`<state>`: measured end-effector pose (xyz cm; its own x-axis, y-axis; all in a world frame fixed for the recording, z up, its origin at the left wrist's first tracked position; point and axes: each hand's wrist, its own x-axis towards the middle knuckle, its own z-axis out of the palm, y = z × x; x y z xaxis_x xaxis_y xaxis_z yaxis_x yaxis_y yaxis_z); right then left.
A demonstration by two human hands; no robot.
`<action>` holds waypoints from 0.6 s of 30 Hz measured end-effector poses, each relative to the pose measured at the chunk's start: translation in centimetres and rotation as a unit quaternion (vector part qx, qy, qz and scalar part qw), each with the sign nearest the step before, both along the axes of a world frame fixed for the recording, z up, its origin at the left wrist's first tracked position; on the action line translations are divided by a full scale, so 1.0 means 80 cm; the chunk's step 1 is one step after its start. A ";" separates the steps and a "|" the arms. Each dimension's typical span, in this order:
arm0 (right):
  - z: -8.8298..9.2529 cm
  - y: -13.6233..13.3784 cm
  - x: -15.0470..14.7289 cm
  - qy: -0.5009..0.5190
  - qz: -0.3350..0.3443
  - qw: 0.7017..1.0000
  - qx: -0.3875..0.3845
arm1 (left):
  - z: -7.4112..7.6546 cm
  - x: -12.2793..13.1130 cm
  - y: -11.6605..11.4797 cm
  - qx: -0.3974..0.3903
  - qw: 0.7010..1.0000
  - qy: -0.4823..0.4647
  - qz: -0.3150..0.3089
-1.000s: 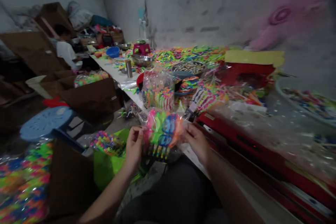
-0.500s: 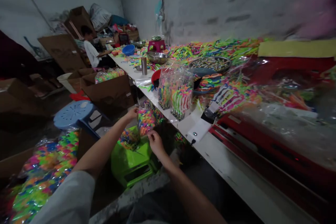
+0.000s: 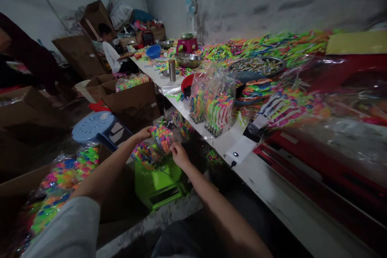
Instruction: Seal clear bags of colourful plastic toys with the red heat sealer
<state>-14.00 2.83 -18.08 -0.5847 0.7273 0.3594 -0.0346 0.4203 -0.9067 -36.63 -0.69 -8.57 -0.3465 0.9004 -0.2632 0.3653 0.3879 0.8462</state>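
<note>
A clear plastic bag of bright multicoloured pieces (image 3: pixel 162 136) is held between my two hands, above the green stool (image 3: pixel 159 183). My left hand (image 3: pixel 144 133) is closed on the bag's upper left edge. At its lower right corner my right hand (image 3: pixel 179 154) pinches the plastic. Another filled bag (image 3: pixel 146 155) lies on the stool, just below and left of the held one. The small pieces inside are too blurred to name.
Bags of coloured pieces (image 3: pixel 220 107) stand on the white table (image 3: pixel 263 187) beside a red machine (image 3: pixel 302 165). A blue stool (image 3: pixel 94 125) and cardboard boxes (image 3: pixel 131 102) are on the left. A person in a white shirt (image 3: pixel 111 56) sits farther back.
The held bag has tipped from nearly upright to a slant, its top leaning left. My view has shifted slightly, and both hands still grip the bag.
</note>
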 end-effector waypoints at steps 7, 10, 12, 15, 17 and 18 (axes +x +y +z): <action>-0.011 -0.029 -0.012 -0.072 0.048 0.995 -0.052 | 0.003 -0.024 -0.018 -0.090 0.993 0.069 -0.003; -0.010 -0.044 -0.013 -0.074 0.041 0.994 -0.069 | 0.010 -0.026 -0.025 -0.107 0.990 0.086 -0.012; -0.008 -0.052 -0.012 -0.092 0.056 0.992 -0.073 | 0.019 -0.023 -0.029 -0.099 0.990 0.100 -0.012; -0.002 -0.057 -0.004 -0.128 0.069 0.986 -0.076 | 0.040 -0.017 -0.029 -0.047 0.991 0.124 -0.005; 0.008 -0.050 0.011 -0.142 0.060 0.986 -0.068 | 0.058 -0.011 -0.018 0.020 0.989 0.144 0.010; 0.016 -0.043 0.023 -0.144 0.052 0.986 -0.061 | 0.069 -0.005 -0.008 0.060 0.986 0.156 0.020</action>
